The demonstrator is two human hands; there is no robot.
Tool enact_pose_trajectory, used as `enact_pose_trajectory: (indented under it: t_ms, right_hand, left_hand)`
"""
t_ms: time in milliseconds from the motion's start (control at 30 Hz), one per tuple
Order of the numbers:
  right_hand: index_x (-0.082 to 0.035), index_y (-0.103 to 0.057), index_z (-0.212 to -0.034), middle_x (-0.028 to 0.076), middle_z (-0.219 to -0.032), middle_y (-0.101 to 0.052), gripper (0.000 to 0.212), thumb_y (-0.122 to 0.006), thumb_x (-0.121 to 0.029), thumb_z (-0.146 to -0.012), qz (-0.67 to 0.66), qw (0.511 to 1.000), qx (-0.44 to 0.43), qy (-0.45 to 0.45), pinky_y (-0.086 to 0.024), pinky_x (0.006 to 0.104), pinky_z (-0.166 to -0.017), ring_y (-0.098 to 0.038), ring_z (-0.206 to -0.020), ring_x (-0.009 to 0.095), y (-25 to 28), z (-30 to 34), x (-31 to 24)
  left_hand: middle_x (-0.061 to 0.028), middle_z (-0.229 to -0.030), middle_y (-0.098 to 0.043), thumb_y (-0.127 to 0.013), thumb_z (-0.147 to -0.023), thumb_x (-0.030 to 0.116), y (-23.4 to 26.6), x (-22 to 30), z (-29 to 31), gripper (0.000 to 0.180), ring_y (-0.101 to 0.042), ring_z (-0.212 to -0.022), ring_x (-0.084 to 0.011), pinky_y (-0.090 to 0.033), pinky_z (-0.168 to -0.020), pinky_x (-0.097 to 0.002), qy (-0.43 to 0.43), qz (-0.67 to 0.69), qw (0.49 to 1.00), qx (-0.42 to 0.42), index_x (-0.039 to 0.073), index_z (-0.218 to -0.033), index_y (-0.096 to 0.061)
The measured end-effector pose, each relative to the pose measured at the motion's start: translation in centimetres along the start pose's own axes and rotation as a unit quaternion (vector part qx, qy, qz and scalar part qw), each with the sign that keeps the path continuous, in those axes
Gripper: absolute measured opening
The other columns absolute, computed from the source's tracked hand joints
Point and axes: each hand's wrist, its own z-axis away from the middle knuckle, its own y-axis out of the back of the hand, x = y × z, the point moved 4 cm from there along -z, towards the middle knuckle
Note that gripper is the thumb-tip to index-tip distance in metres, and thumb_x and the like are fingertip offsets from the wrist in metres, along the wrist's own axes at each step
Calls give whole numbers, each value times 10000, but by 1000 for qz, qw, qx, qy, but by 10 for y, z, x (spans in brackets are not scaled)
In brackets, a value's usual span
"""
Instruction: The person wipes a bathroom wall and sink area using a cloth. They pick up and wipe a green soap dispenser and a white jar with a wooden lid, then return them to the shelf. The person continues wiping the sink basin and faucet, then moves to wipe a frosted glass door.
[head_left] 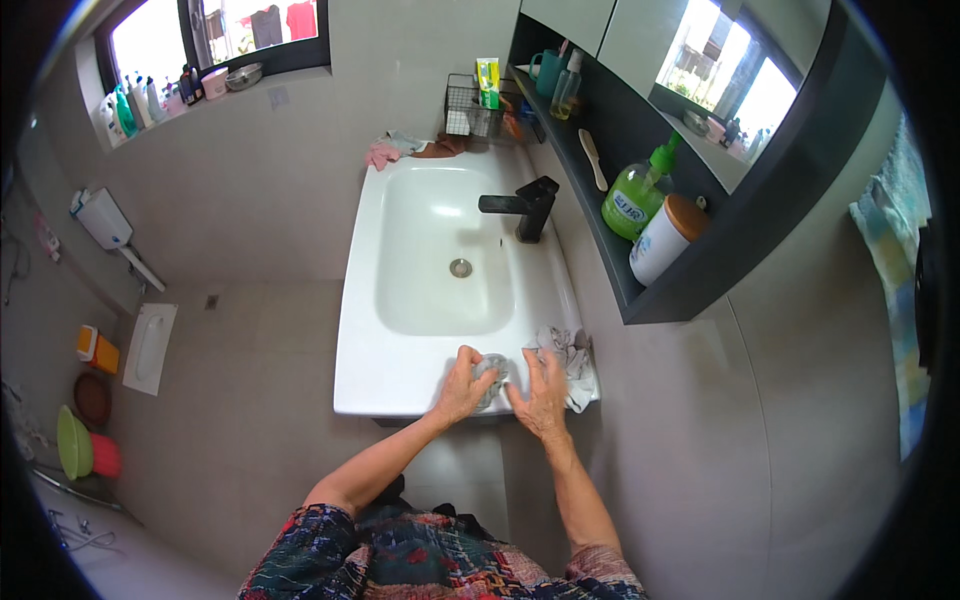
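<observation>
On the front rim of the white washbasin (390, 375), my left hand (460, 390) curls against a small, greyish, roundish thing (493, 372). It looks crumpled or mesh-like, but its exact kind is unclear. My right hand (542, 400) is just to the right of it, thumb and fingers apart, with nothing visible in its grasp. Beyond my right fingertips, a crumpled grey and white cloth (572, 362) lies on the basin's front right corner. The black tap (530, 208) rises at the basin's right side, and the bowl holds a metal drain (460, 268).
A dark shelf (590, 215) overhangs the right, bearing a green pump bottle (635, 195), a white jar with wooden lid (668, 240) and a comb (592, 158). More cloths (405, 148) and a wire basket (470, 105) are at the far end. A squat toilet (150, 345) is left.
</observation>
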Motion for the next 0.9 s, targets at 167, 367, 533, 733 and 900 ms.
enact_pose_trajectory:
  t_ms: [167, 367, 533, 733, 900]
  right_hand:
    - [-6, -534, -1202, 56, -979, -620, 400, -623, -100, -823, -541, 799, -46, -259, -470, 255, -734, -580, -815, 124, -16, 39, 17]
    - [9, -518, -1166, 187, -1128, -591, 376, -538, -85, -803, -736, 635, 48, -230, -547, 400, -750, -619, -945, 266, 41, 67, 11]
    - [-11, -421, -1256, 260, -1315, -459, 461, -511, -157, -828, -813, 537, 92, -204, -518, 624, -769, -561, -1062, 423, 80, 79, 2]
    - [-61, -505, -1219, 166, -1181, -583, 421, -532, -312, -883, -824, 483, 118, -272, -515, 512, -764, -578, -1035, 350, 75, 121, 9]
    - [11, -473, -1234, 168, -1187, -576, 464, -554, -266, -871, -793, 530, 164, -252, -482, 483, -863, -573, -1059, 327, 74, 146, -1]
  left_hand:
    - [-88, -709, -552, -653, -849, 252, -13, 38, 12, 295, -513, -652, -194, -443, -625, -350, -1, 31, 999, -40, 21, -933, -488]
    - [-75, -768, -606, -698, -822, 269, -18, 55, 14, 298, -535, -696, -153, -464, -678, -302, -48, 93, 985, -140, 18, -911, -563]
    - [-82, -876, -608, -681, -818, 190, -2, 128, -45, 263, -562, -792, -173, -458, -717, -314, -178, 87, 977, 79, 29, -994, -572]
    - [-174, -1267, -501, -693, -756, 214, -13, 229, -131, 655, -478, -1180, -292, -426, -926, -375, -240, 124, 961, 57, 4, -1302, -398]
    - [-203, -1341, -465, -735, -716, 301, -40, 246, -179, 793, -456, -1249, -288, -363, -1025, -347, -249, 64, 966, 8, 7, -1360, -379]
